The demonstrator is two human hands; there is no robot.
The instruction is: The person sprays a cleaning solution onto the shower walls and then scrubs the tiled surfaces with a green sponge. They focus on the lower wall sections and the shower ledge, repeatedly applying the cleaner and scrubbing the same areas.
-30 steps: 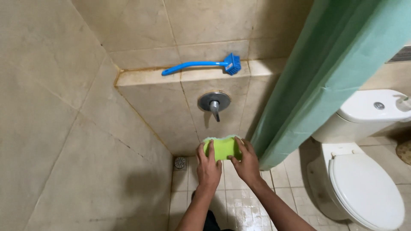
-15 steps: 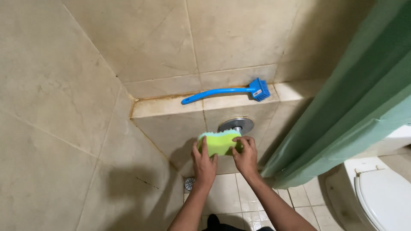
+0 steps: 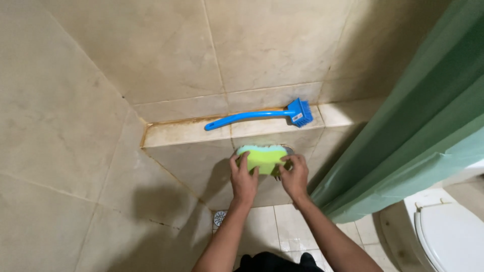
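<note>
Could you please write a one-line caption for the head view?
Left hand and right hand hold a green sponge against the tiled wall beneath a ledge with a blue brush.

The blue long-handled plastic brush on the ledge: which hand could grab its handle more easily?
Probably the left hand: the blue long-handled plastic brush points its handle end leftward, above that hand. Both hands hold the green sponge.
</note>
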